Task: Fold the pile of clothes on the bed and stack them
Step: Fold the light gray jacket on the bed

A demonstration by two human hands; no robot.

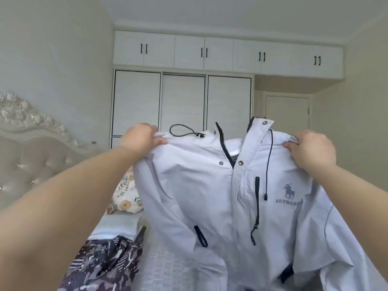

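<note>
We see the left hand (139, 136) with its grip clenched on the left shoulder of a pale grey jacket (210, 185), thumb pinching the fabric from the near side, and the right hand (312, 148) grasping the right shoulder in the same way. Between the two grips the jacket hangs spread in the air above the bed (165, 267), its front toward us, collar standing open, dark zipper partly undone, a black drawcord (268, 164) dangling down the right chest beside a horse-and-rider logo (289, 191). Under the jacket on the left, a dark patterned garment (100, 263) lies crumpled at the near edge of the bed, with a folded light blue piece (119, 226) just beyond it and a floral pillow (127, 196) farther off. A padded headboard (31, 152) stands at far left, and white wardrobes (182, 101) fill the far wall.
</note>
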